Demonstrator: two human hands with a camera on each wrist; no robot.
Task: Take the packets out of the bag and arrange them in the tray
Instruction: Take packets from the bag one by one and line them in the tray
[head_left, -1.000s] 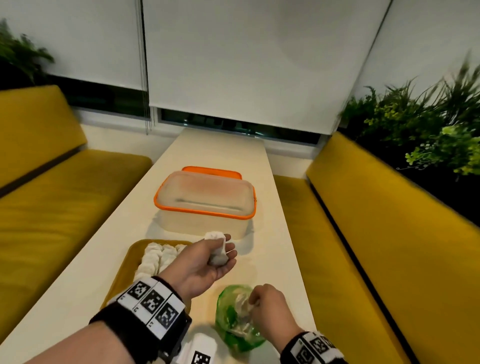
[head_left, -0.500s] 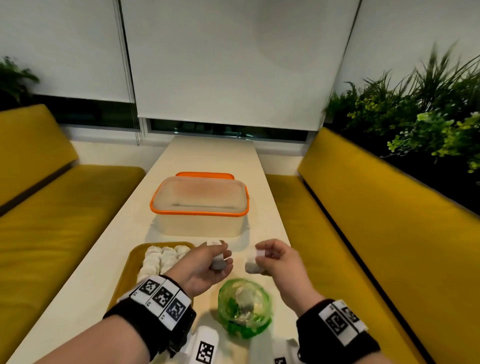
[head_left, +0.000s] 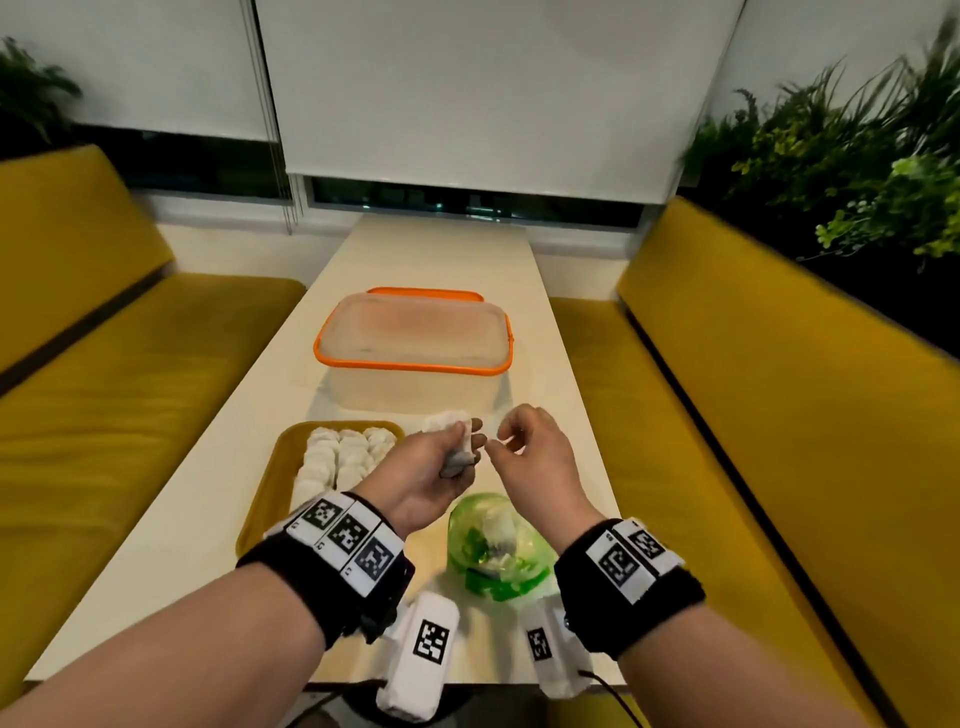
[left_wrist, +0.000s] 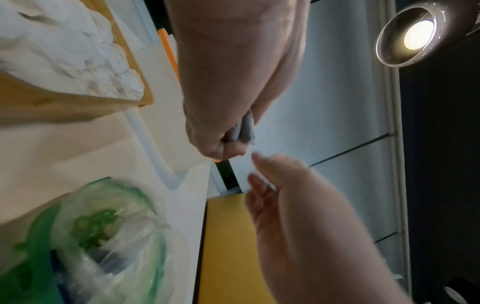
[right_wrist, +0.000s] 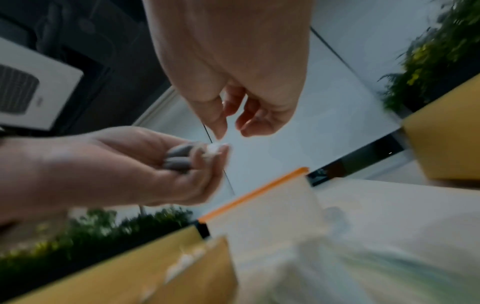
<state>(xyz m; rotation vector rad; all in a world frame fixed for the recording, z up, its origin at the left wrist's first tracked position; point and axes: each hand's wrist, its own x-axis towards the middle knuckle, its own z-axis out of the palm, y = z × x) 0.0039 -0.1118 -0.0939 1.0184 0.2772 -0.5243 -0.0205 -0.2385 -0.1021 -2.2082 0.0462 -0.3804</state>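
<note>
My left hand (head_left: 467, 448) is raised palm-up over the table and grips a small bunch of white-grey packets (head_left: 460, 452). The same packets (right_wrist: 179, 156) lie in its curled fingers in the right wrist view. My right hand (head_left: 501, 446) hovers just right of it, fingertips almost touching the bunch. Its thumb and fingers (right_wrist: 246, 123) are loosely curled and slightly apart, with nothing between them. The green see-through bag (head_left: 498, 548) stands open below both hands, with packets inside. The tan tray (head_left: 270, 483) to the left holds rows of white packets (head_left: 343, 457).
A clear tub with an orange rim (head_left: 415, 358) stands beyond the tray, with an orange lid (head_left: 423, 293) behind it. Yellow benches (head_left: 779, 415) flank the narrow white table. Two white marker blocks (head_left: 421, 654) lie at the near edge.
My right hand lifted a packet out of the bag and carried it to my left hand. The left hand now holds it with the others, and the right fingers have let go.
</note>
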